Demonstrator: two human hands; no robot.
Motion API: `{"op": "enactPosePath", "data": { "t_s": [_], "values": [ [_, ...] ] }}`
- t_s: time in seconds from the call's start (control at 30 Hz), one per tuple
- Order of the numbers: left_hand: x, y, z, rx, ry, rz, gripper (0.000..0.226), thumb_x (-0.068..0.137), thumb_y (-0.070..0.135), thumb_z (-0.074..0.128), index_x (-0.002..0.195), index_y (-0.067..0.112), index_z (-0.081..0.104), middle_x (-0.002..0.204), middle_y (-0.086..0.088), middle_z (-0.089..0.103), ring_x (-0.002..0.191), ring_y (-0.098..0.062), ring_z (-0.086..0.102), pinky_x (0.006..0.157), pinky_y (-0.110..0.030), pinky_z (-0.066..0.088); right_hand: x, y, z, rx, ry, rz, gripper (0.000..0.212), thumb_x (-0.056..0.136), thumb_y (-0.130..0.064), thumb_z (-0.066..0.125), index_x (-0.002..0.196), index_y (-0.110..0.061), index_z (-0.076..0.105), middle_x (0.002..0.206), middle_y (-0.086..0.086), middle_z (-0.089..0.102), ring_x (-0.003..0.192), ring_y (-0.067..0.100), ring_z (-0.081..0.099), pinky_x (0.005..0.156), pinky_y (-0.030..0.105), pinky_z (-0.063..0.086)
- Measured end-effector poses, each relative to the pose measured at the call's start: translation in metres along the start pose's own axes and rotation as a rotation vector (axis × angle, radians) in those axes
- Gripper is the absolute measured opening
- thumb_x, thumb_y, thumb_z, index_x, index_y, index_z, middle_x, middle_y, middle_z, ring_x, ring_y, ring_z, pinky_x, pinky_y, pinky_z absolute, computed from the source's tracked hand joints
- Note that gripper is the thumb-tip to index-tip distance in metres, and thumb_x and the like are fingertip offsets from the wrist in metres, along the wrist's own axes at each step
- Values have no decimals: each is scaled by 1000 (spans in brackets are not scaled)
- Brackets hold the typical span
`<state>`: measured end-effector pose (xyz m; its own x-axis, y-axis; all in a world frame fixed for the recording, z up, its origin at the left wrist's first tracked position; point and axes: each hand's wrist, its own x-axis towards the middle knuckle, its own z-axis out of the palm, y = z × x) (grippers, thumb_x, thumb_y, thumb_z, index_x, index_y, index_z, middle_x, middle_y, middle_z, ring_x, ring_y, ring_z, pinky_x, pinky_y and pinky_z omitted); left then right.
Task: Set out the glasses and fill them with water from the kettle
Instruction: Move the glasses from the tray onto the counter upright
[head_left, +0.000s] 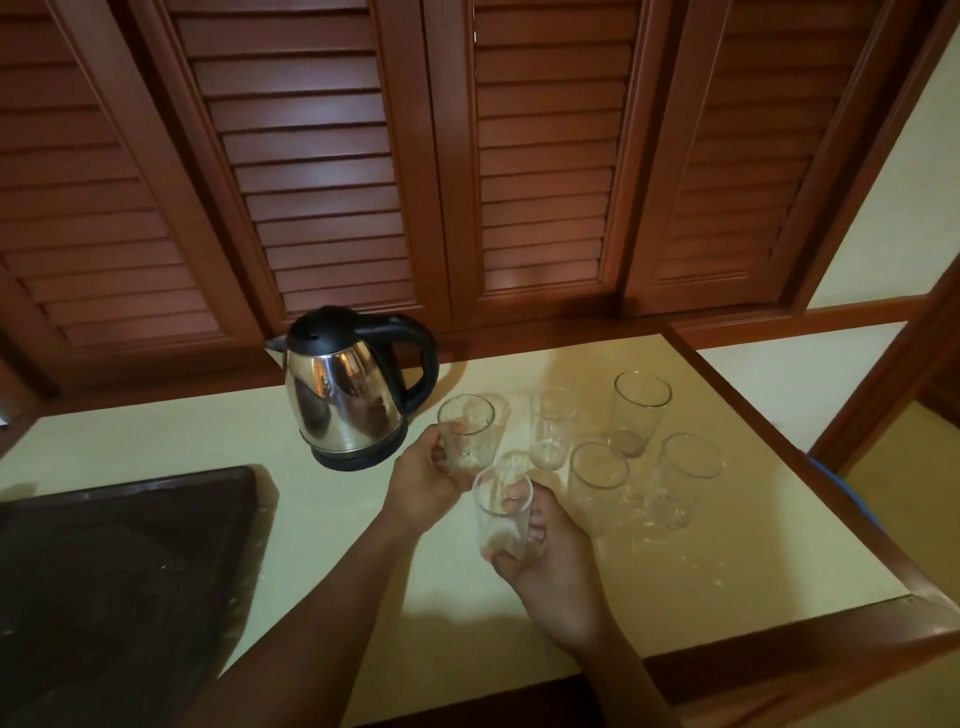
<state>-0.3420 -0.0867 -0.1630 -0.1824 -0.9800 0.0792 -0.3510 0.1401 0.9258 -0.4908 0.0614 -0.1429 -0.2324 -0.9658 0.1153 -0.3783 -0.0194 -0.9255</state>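
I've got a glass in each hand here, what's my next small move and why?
Probably set both held glasses down upright beside the four standing glasses. The left hand and right hand are both full, so neither can lift the kettle yet.

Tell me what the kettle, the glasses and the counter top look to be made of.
Kettle: polished metal body, likely stainless steel, since it mirrors the room; lid, handle and base look like matte black plastic.
Glasses, such as the one in the left hand: clear glass or possibly clear plastic; fingers show through.
Counter top: smooth pale yellow surface, perhaps laminate, edged in reddish-brown wood.
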Motion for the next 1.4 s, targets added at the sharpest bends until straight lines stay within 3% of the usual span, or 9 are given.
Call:
{"op": "enactPosePath", "data": {
  "t_s": [0.13, 0.33, 0.47, 0.57, 0.67, 0.77, 0.9, 1.1, 1.4],
  "values": [
    [-6, -1, 1, 74, 22, 11, 71, 59, 54, 92, 121, 33, 67, 104, 15, 77, 96, -6, 74, 92, -34, 60, 1, 3, 1, -1, 5, 2, 65, 69, -16, 84, 126, -37, 58, 113, -17, 71, 103, 0, 67, 90, 27, 55],
    [-8, 1, -1, 120, 12, -4, 50, 73, 30, 93, 117, 29, 70, 102, 15, 77, 94, -5, 73, 86, -23, 58, -1, 0, 5, -25, 47, 15, 65, 68, -20, 87, 124, -38, 58, 111, -20, 71, 101, -3, 66, 88, 28, 56],
    [-10, 0, -4, 100, -17, -14, 65, 74, 17, 92, 132, 24, 63, 116, 10, 73, 104, -10, 71, 86, -16, 53, -8, 2, 10, -65, 62, 13, 84, 64, -38, 90, 137, -34, 49, 127, -16, 61, 114, 3, 60, 97, 26, 51],
    [-12, -3, -13, 64, -51, -55, 74, 74, 8, 90, 136, 26, 55, 114, 11, 69, 103, -13, 67, 84, -19, 54, -22, -3, 18, -194, 251, -55, 75, 62, -35, 94, 122, -15, 53, 116, -3, 49, 105, 9, 50, 91, 7, 36],
    [-13, -10, -24, 57, -94, -73, 73, 74, 4, 88, 136, 25, 56, 115, 7, 69, 100, -14, 68, 78, -15, 54, -39, -20, 23, -173, 410, -101, 50, 70, -29, 90, 99, -22, 51, 96, -4, 49, 82, 9, 47, 77, 9, 39],
    [-21, -1, -49, 70, -153, -54, 53, 85, 4, 81, 132, 19, 63, 121, 0, 70, 111, -13, 68, 88, -14, 55, -45, -36, 33, -130, 328, -109, 33, 79, -26, 84, 88, -32, 52, 80, -9, 56, 73, 13, 57, 65, 16, 41],
    [-33, 23, -103, 84, -213, 20, 34, 92, 2, 72, 124, 15, 70, 129, -6, 69, 118, -24, 69, 106, -41, 56, -44, -62, 58, -99, 184, -132, 22, 82, -26, 81, 88, -33, 61, 75, -9, 63, 73, 11, 62, 61, 12, 43],
    [-50, 54, -218, 376, -288, 207, 31, 93, 13, 75, 123, 21, 71, 122, 6, 69, 108, -9, 67, 93, -23, 54, -40, -99, 122, -144, -9, -171, 19, 84, -31, 79, 97, -30, 65, 82, -10, 66, 78, 7, 63, 64, 11, 44],
    [-66, 35, -394, 785, -367, 102, 41, 86, 22, 83, 124, 28, 68, 122, 9, 68, 101, -8, 68, 92, -28, 54, -33, -173, 239, -242, -333, -255, 25, 85, -36, 77, 107, -37, 65, 92, -14, 64, 84, 3, 63, 76, 23, 56]
  ]
}}
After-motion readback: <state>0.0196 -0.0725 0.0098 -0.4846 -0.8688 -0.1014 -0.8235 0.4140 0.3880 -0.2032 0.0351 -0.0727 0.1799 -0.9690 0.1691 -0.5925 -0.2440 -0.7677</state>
